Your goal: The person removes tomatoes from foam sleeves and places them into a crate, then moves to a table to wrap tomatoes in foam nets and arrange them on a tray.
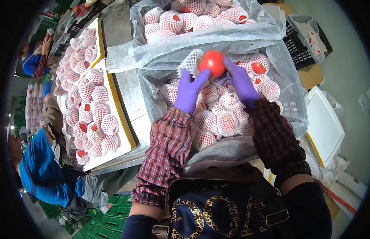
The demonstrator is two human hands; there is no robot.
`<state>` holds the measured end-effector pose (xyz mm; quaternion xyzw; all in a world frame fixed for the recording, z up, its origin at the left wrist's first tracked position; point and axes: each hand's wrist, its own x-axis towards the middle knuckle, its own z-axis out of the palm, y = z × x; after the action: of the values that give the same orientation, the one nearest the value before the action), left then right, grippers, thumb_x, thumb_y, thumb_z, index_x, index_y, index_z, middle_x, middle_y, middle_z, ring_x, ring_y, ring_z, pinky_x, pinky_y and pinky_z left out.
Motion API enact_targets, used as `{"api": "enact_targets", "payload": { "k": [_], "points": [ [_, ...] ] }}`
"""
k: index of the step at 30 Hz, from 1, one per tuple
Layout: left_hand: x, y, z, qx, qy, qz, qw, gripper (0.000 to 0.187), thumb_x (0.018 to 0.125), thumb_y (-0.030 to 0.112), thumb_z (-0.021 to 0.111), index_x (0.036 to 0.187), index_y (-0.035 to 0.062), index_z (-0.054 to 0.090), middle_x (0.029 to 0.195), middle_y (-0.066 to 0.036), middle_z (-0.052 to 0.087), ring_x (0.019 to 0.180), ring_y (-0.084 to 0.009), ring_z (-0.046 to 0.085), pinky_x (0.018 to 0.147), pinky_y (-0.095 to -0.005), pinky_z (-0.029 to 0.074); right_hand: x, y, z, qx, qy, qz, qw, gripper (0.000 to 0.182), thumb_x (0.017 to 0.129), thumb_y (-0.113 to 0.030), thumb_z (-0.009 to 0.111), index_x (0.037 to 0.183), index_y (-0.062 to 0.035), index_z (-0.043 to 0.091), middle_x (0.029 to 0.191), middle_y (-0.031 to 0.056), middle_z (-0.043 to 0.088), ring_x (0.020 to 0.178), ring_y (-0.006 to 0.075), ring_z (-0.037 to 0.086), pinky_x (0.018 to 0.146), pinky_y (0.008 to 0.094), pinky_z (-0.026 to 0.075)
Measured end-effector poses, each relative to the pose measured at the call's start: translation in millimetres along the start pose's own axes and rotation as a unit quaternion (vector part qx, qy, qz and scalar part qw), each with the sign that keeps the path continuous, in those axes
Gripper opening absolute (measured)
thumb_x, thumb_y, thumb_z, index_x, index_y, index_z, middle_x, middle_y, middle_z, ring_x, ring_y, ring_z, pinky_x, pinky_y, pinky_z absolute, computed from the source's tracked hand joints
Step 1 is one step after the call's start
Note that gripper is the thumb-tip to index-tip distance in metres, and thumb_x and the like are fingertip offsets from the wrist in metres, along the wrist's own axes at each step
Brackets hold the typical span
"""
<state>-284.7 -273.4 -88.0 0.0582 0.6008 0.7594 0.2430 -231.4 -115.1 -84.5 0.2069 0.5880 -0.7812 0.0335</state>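
Note:
A smooth red tomato [214,63] is held up between my two purple-gloved hands, over a crate lined with thin white sheeting. My right hand [241,81] grips its right side with the thumb up against it. My left hand [191,88] is closed on a white foam net sleeve [190,63], which sits beside the tomato at its left; its thumb reaches to the tomato's lower edge. Below them lie several net-wrapped tomatoes [227,122], red showing through the mesh. Fingers behind the tomato are partly hidden.
Another lined crate of wrapped tomatoes [171,22] stands behind. To the left, white trays with yellow edges [125,131] hold rows of wrapped tomatoes. A person in blue [43,167] is at the far left. A black crate [298,44] and white lid [326,123] are at right.

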Motion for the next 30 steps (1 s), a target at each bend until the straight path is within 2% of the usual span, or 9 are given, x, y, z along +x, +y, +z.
{"api": "enact_targets", "payload": {
  "k": [6,9,11,15,17,26,27,29,30],
  "points": [
    [-1.4,12.6,-2.0,-0.377,-0.096,-0.141,0.910,0.056,0.084,0.025,0.059,0.126,-0.0039,0.035,0.124,-0.017,0.046,0.112,-0.0294,0.048,0.097,-0.0383,0.040,1.6,1.2,-3.6,-0.117,0.100,-0.169,0.974,0.032,0.093,-0.027,0.041,0.095,-0.0006,0.058,0.070,0.0013,0.059,0.064,0.0086,0.053,0.060,0.0212,0.041],
    [-9.6,24.7,-2.5,-0.493,-0.149,-0.183,0.837,0.054,0.086,0.027,0.054,0.127,-0.0018,0.034,0.129,-0.019,0.041,0.117,-0.0318,0.044,0.100,-0.0441,0.037,-1.3,3.3,2.7,0.108,0.025,-0.037,0.993,0.029,0.092,-0.025,0.043,0.103,-0.0016,0.055,0.083,0.0024,0.060,0.071,0.0073,0.053,0.064,0.0219,0.043],
    [-8.0,20.1,-1.2,-0.463,-0.156,-0.199,0.850,0.063,0.084,0.037,0.051,0.129,-0.0026,0.031,0.130,-0.021,0.038,0.119,-0.0336,0.041,0.100,-0.0479,0.034,-19.5,-0.8,1.8,-0.325,-0.089,-0.184,0.923,0.058,0.077,-0.009,0.064,0.127,-0.0024,0.036,0.113,0.0112,0.055,0.109,0.0203,0.050,0.094,0.0338,0.039],
    [-9.4,17.4,-9.8,-0.536,-0.174,-0.263,0.783,0.059,0.080,0.027,0.057,0.126,-0.0024,0.034,0.127,-0.022,0.041,0.116,-0.0362,0.043,0.098,-0.0510,0.036,-18.2,10.0,0.7,-0.098,-0.204,-0.103,0.969,0.051,0.078,-0.006,0.060,0.125,-0.0005,0.040,0.125,0.0111,0.048,0.111,0.0206,0.049,0.097,0.0336,0.037],
    [-10.2,13.8,-7.1,-0.453,-0.162,-0.204,0.852,0.058,0.080,0.024,0.058,0.125,-0.0028,0.035,0.127,-0.022,0.041,0.115,-0.0366,0.044,0.097,-0.0515,0.037,-16.3,-0.5,-2.4,-0.215,-0.145,-0.220,0.940,0.048,0.081,-0.006,0.056,0.126,-0.0022,0.040,0.120,0.0109,0.051,0.111,0.0202,0.049,0.095,0.0325,0.038],
    [-20.0,25.8,-10.4,-0.520,-0.251,-0.264,0.772,0.058,0.083,0.024,0.056,0.129,-0.0006,0.031,0.130,-0.022,0.038,0.118,-0.0354,0.041,0.100,-0.0498,0.033,-22.6,9.5,0.9,-0.351,-0.166,-0.138,0.911,0.047,0.075,-0.001,0.062,0.119,-0.0045,0.047,0.113,0.0107,0.055,0.104,0.0195,0.053,0.088,0.0313,0.044],
    [-21.5,26.7,-10.1,-0.518,-0.243,-0.261,0.778,0.058,0.083,0.023,0.055,0.130,-0.0007,0.031,0.130,-0.022,0.038,0.119,-0.0355,0.041,0.100,-0.0499,0.033,-23.7,3.4,2.1,-0.297,-0.164,-0.172,0.925,0.039,0.082,-0.008,0.056,0.119,-0.0024,0.046,0.113,0.0111,0.055,0.103,0.0211,0.054,0.088,0.0315,0.045],
    [-21.0,23.7,-8.0,-0.529,-0.269,-0.255,0.764,0.057,0.084,0.021,0.054,0.130,-0.0012,0.029,0.130,-0.023,0.038,0.119,-0.0354,0.041,0.100,-0.0505,0.032,-9.4,14.3,-3.9,0.273,-0.131,0.095,0.948,0.035,0.090,-0.017,0.045,0.120,-0.0005,0.044,0.116,0.0114,0.053,0.102,0.0219,0.055,0.089,0.0325,0.046],
    [-21.1,23.3,-9.5,-0.510,-0.270,-0.248,0.778,0.057,0.084,0.021,0.054,0.130,-0.0014,0.029,0.130,-0.023,0.038,0.120,-0.0355,0.040,0.101,-0.0507,0.032,-9.6,12.3,-3.0,0.237,-0.165,0.077,0.954,0.036,0.094,-0.025,0.035,0.119,-0.0004,0.044,0.116,0.0121,0.053,0.103,0.0228,0.055,0.090,0.0341,0.046]
  ]
}}
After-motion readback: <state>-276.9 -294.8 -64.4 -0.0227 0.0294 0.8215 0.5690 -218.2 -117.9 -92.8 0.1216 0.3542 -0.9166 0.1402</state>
